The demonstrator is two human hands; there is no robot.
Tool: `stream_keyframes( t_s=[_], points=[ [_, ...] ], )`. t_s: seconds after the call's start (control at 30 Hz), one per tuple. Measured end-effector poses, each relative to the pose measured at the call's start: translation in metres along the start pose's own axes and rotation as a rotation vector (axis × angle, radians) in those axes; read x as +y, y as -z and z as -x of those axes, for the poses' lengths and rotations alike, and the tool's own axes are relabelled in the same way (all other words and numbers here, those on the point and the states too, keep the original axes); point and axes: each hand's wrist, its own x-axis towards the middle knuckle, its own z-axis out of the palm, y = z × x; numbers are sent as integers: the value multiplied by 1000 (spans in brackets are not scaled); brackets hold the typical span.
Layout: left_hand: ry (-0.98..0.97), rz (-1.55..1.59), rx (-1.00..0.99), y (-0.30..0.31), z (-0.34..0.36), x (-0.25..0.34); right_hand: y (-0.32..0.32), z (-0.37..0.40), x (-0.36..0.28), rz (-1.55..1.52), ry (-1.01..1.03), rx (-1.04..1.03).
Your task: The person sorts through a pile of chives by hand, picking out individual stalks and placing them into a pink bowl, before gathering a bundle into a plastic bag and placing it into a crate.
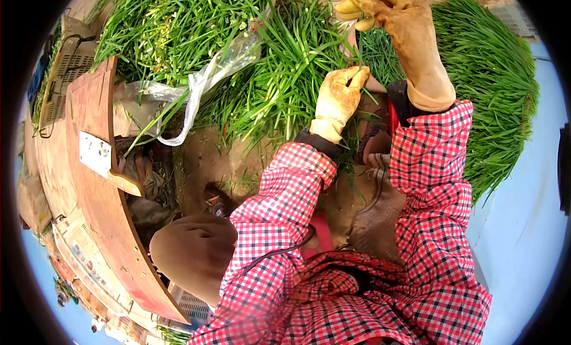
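My left hand [340, 100], in a stained cream rubber glove, has its thumb and fingers pinched together. A thin green leaf [371, 96] shows at its fingertips, beside the loose pile of long green chive-like leaves [297, 65]. Higher up on the right, my right hand [404, 27] wears a matching glove, browner with dirt. Its fingers are curled at the top edge of the view, with a small bit of green by them; what they hold is partly cut off. To the right stands a dense, neatly aligned stack of the same greens [488, 77].
A clear plastic bag [205, 86] lies against the loose pile. At left, a cleaver [101, 157] with a wooden handle rests on a reddish wooden board [98, 184]. My knee [193, 250] is near the board. Plastic crates [56, 95] stand further left; a pale blue surface [517, 226] is at right.
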Motion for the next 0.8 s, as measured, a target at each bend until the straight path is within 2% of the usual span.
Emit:
stream_keyframes(
  t_s=[0.1,0.27,0.33,0.4,0.5,0.63,0.7,0.77,0.8],
  points=[
    [45,76,-14,2,-3,-7,-7,9,0,65,79,89],
    [7,88,-9,4,-3,-16,-11,23,17,-126,291,152],
    [-30,102,7,0,-1,-21,-14,26,6,-71,170,203],
    [54,146,-2,-2,2,-28,-16,31,-1,-26,120,229],
    [155,315,11,-3,1,-26,-11,46,9,165,240,187],
    [259,451,86,5,4,-29,-22,61,11,13,442,197],
    [367,494,83,11,9,-41,-25,66,-3,86,452,348],
    [353,448,38,15,16,-38,-19,62,-17,193,355,319],
    [332,405,19,17,18,-37,-12,58,-10,163,223,274]
  ],
)
